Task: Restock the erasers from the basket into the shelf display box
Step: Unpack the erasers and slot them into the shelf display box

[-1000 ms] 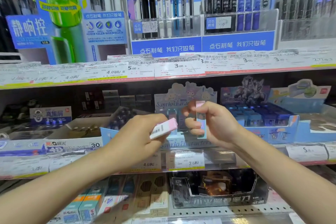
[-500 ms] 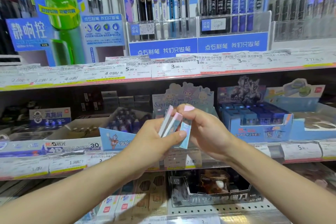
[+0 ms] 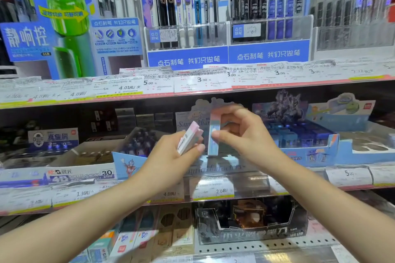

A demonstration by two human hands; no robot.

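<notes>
My left hand (image 3: 171,156) grips a small stack of pink and white erasers (image 3: 189,137), tilted, with a barcode facing out. My right hand (image 3: 241,134) pinches one upright eraser (image 3: 213,136), pink at the top and pale blue below, just right of the stack. Both hands hover in front of the pale blue shelf display box (image 3: 215,166) with cartoon characters on its back card (image 3: 192,117). My hands hide the inside of the box. The basket is out of view.
A blue display box (image 3: 310,149) of dark blue items stands right of my hands. Left of them stand a blue box (image 3: 130,164) and a white eraser carton (image 3: 81,168). Price labels (image 3: 211,190) line the shelf edge, pens (image 3: 186,6) hang above, and a black box (image 3: 252,220) sits below.
My right hand has pulled the single eraser away from the left hand's stack and raised it upright. The left hand has stayed at about the same spot.
</notes>
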